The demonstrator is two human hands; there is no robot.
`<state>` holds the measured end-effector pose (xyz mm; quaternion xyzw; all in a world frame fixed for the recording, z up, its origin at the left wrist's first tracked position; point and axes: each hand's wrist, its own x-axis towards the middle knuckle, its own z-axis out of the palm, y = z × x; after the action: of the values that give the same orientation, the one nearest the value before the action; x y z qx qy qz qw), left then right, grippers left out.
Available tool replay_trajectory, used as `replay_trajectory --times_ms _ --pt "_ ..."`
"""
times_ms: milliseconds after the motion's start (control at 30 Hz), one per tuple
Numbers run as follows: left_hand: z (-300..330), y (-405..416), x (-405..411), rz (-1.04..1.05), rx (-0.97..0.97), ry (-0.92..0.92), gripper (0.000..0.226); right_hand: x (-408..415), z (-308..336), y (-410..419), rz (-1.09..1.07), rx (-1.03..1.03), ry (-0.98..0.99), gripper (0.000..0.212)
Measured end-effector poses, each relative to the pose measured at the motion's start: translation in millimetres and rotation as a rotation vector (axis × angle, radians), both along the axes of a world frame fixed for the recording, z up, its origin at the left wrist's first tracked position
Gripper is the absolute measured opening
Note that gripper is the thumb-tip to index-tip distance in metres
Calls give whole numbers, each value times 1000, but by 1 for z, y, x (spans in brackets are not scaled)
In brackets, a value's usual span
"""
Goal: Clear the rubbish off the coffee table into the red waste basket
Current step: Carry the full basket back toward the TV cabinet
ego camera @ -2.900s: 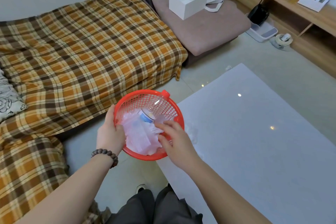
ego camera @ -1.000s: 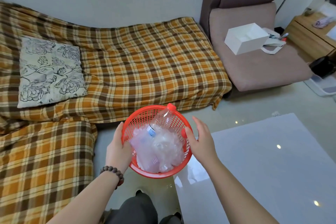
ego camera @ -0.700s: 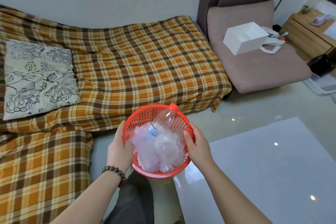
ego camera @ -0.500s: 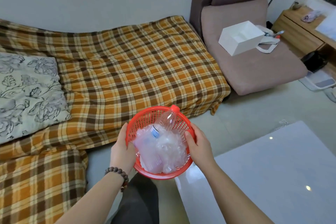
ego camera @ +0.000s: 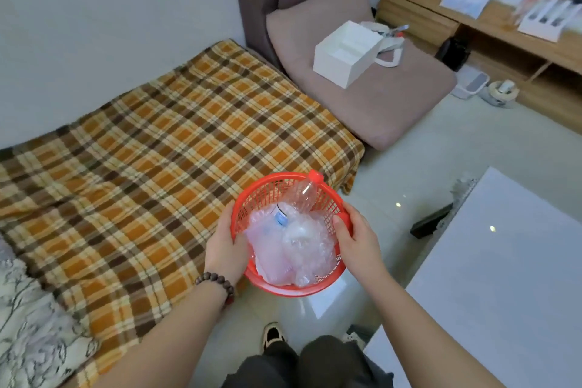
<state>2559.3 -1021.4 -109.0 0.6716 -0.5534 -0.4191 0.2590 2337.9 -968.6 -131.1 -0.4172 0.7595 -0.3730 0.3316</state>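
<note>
Holding red basket [ego camera: 285,288] w/ both hands, left hand [ego camera: 225,247] & right hand [ego camera: 357,241] gripping opposite rims, over floor btwn sofa [ego camera: 176,148] edge & table [ego camera: 504,277]; bottle [ego camera: 300,195] cap points up-right.

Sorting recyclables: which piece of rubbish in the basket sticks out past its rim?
The clear plastic bottle; its red cap overhangs the rim, unlike the crumpled plastic bags.

One round red mesh plastic waste basket [ego camera: 285,288], one clear plastic bottle with a red cap [ego camera: 303,193], one white open cardboard box [ego camera: 348,53], two bare hands
</note>
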Motion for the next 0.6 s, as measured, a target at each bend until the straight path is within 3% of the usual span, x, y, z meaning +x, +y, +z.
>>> replay_trajectory --times_ms 333,600 --pt "-13 -80 -88 -285 -25 42 59 -62 5 -16 -298 -33 12 36" --pt "-27 -155 -209 -488 -42 70 61 -156 -6 -54 -486 -50 -53 33"
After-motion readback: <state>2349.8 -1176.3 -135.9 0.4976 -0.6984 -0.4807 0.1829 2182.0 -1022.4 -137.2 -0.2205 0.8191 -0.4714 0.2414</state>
